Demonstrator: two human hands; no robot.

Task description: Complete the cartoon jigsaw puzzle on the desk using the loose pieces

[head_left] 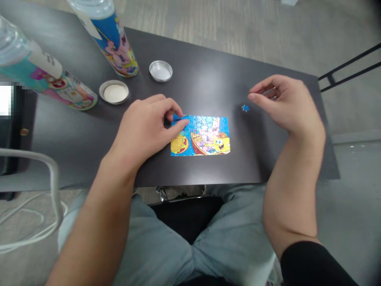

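A small jigsaw puzzle (pixel 205 137) with a cartoon picture lies flat on the dark table. My left hand (pixel 149 125) is at its upper left corner, thumb resting on the pieces and index finger bent at the top edge, so the two grip that corner. Part of the corner is hidden under these fingers. To the right of the puzzle, a loose blue puzzle piece (pixel 245 108) lies apart on the table. Just above and right of it hovers my right hand (pixel 285 101), thumb and index tips close together with a slight gap, nothing visible between them.
Two tall clear containers with cartoon labels, one container (pixel 114 45) at the back and another container (pixel 67 83) at the left, stand near two round metal lids, a lid (pixel 160 71) and a lid (pixel 114 92). A white cable (pixel 53 174) loops at lower left. The table (pixel 226 75) ends close behind.
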